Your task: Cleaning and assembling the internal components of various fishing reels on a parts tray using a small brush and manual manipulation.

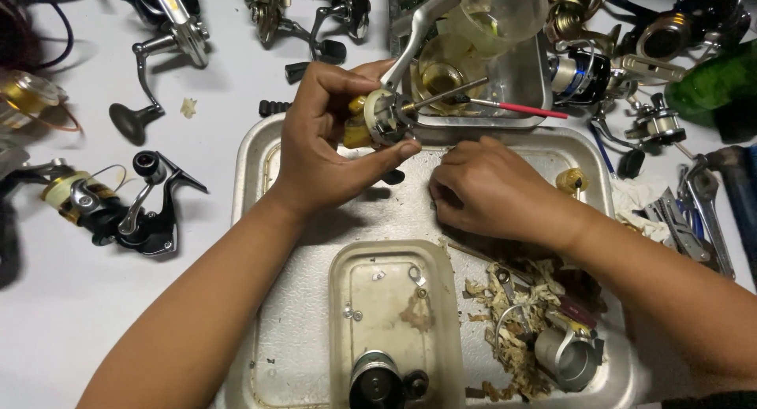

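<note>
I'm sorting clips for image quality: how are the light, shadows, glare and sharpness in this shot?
Head view: bright overhead light, soft shadows under the left hand and forearms on the metal tray; mild glare on the tray and the reel part that hand holds; the right hand is sharp; corners look darker and slightly soft.

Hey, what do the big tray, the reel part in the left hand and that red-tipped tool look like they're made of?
Big tray: dull, scuffed silver sheet metal, likely aluminium or steel. Reel part in the left hand: shiny silver metal arm on a yellowish body, possibly plastic or painted. Red-tipped tool: thin dark metal shaft with a matte red sleeve, probably plastic.
</note>
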